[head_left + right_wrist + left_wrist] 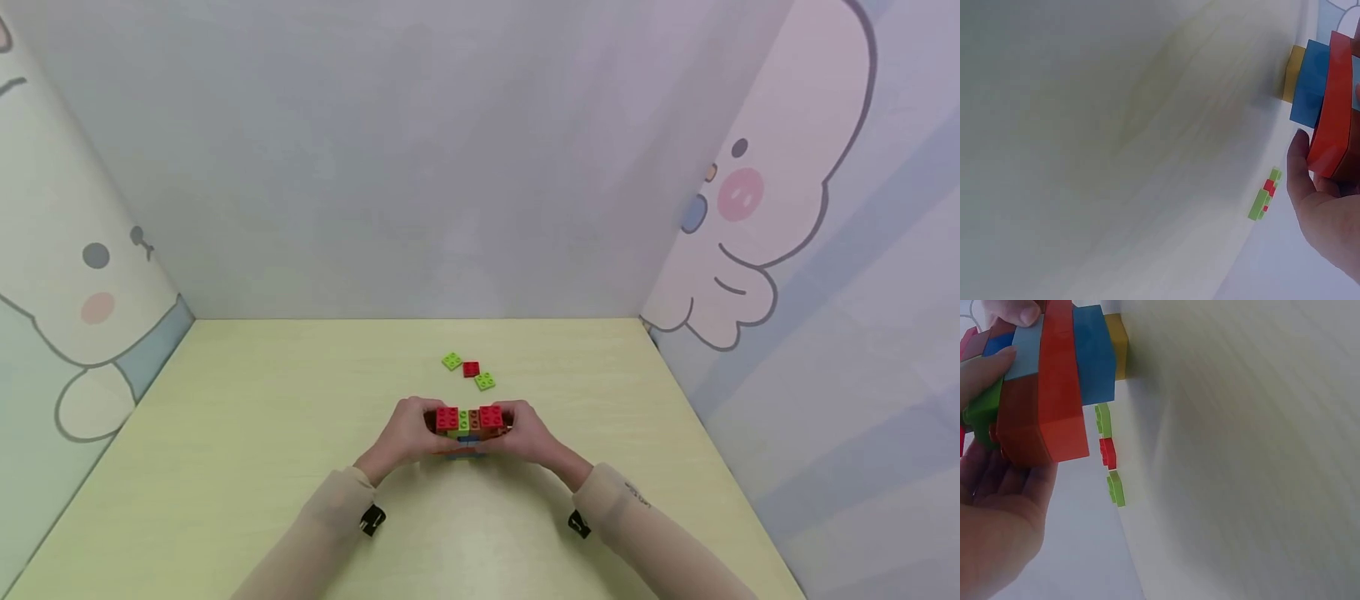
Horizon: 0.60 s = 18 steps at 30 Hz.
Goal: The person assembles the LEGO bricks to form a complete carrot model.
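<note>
A built structure of colourful toy bricks [463,423] is held between both hands near the middle of the table. Its top carries two red bricks [491,416], with lime green and brown ones between them. Lower down are a long red brick [1060,381], blue bricks [1093,359] and a yellow brick [1117,347] at the bottom. My left hand [409,432] grips the left end, its thumb on the near side and fingers behind. The right hand [527,433] grips the other end likewise. Whether the yellow brick touches the table, I cannot tell.
Beyond the structure, two lime green plates [485,381] and one red plate [471,369] lie loose on the pale table [300,383]. Grey-white curtain-like panels [420,167] with cartoon animals enclose the back and sides. Black clips or straps [372,520] hang by the sleeves.
</note>
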Tool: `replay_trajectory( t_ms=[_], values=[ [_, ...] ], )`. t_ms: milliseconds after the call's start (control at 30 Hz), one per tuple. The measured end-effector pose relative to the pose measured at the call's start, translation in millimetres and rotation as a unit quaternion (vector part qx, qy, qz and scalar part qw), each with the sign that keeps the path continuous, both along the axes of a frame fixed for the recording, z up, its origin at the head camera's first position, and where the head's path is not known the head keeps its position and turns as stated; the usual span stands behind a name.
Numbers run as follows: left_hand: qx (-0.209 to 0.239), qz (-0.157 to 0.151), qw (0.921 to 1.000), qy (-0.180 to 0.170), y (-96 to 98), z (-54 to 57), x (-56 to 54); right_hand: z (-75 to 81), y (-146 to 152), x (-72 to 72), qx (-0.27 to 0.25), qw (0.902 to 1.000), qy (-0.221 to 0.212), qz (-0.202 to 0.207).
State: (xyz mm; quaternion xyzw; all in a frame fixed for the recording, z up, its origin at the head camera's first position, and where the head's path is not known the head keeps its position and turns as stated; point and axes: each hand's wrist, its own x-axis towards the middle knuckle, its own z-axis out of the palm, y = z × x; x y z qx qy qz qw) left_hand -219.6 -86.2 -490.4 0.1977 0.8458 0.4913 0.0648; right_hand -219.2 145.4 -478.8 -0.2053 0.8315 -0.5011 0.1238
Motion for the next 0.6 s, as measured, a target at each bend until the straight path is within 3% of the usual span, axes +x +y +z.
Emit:
replay_trajectory(
  t_ms=[100, 200, 433, 600],
  values=[
    [0.003, 0.000, 1.0000, 0.004, -0.3, -0.9, 0.4, 14.2, -2.6, 6.2, 0.005, 1.0000, 0.000, 0.005],
    [0.008, 0.002, 1.0000, 0.003, -0.6, -2.1, 1.4, 15.8, -3.0, 7.9, 0.015, 0.9999, -0.004, 0.001],
    [0.023, 0.007, 0.9997, -0.004, -2.2, -8.3, 3.3, -18.5, 4.3, -5.5, 0.025, 0.9997, -0.004, -0.005],
    [0.026, 0.005, 0.9996, -0.003, -2.7, -11.9, 1.8, -23.2, 8.0, -10.4, 0.034, 0.9994, -0.003, 0.006]
  ],
)
